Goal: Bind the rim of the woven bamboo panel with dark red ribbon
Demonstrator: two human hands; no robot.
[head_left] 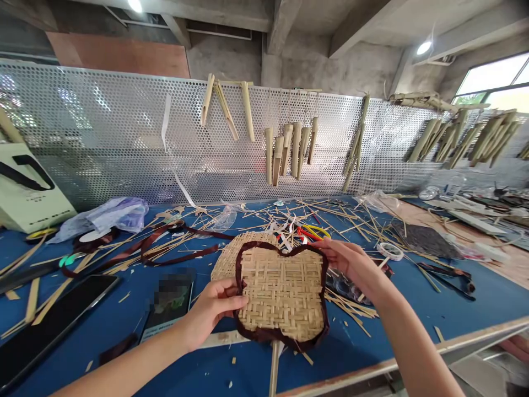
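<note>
A woven bamboo fan (283, 289) with dark brown ribbon around its wavy edge is held upright over the blue table, its thin handle (274, 366) pointing down. On the fan's left edge my left hand (212, 306) is closed, thumb on the front of the weave. At the upper right corner my right hand (349, 262) touches the brown edging with its fingertips; whether they pinch it is hard to make out. Behind the fan lies another woven piece (231, 256), partly hidden.
Bamboo strips (351, 220) litter the blue table (487, 309). Two phones, one black (53, 325) and one with a lit screen (167, 303), lie left. Brown ribbon (149, 242), a white tape roll (389, 251) and a paper bag (31, 187) also show. A perforated metal panel (136, 132) stands behind.
</note>
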